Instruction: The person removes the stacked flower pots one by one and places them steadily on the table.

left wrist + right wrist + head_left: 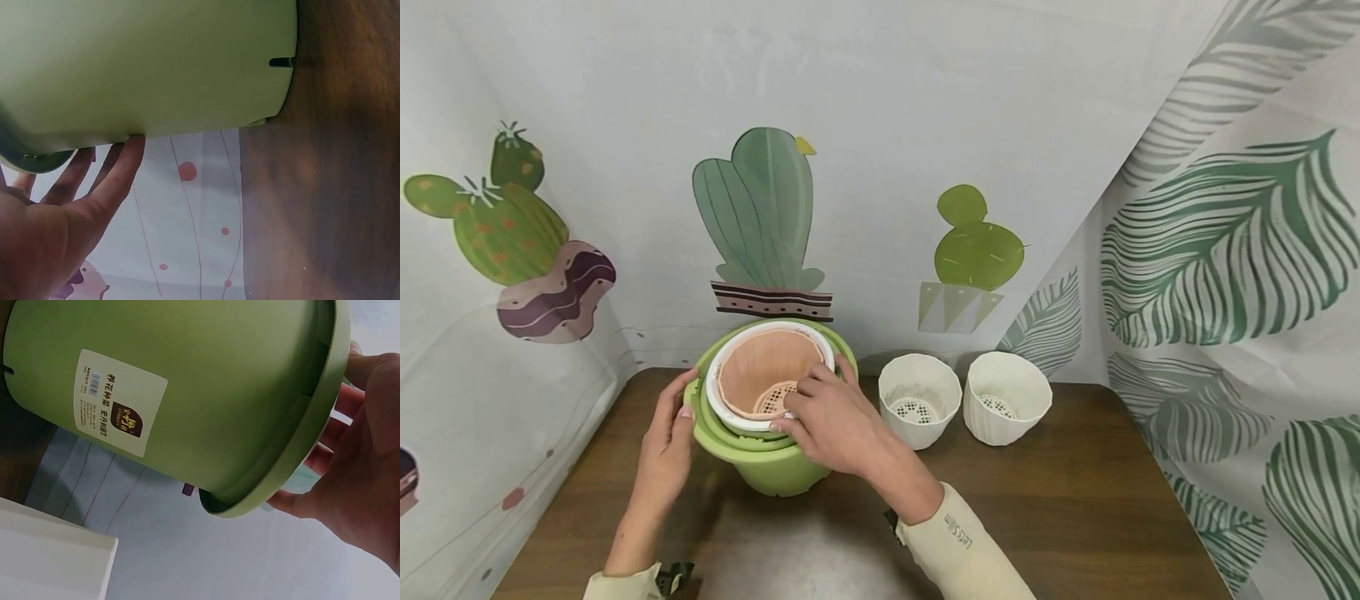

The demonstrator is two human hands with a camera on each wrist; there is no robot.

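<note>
A large green flowerpot [778,475] stands at the back left of the table, with smaller pots nested in it. Inside it sit a white flowerpot [712,388] and, innermost, a peach flowerpot [758,358] with a perforated bottom. My left hand [662,450] holds the green pot's left rim, thumb on top; its fingers [128,162] lie along the outer wall. Over the right side of the nest, my right hand [838,421] grips the white and peach rims, fingers reaching inside and thumb by the white rim. A label [119,403] shows on the green wall.
Two off-white faceted flowerpots [925,432] [1003,429] stand side by side to the right of the green pot, near the table's back edge. Behind the brown wooden table [1075,517] hangs a cloth [880,167] printed with cacti and leaves.
</note>
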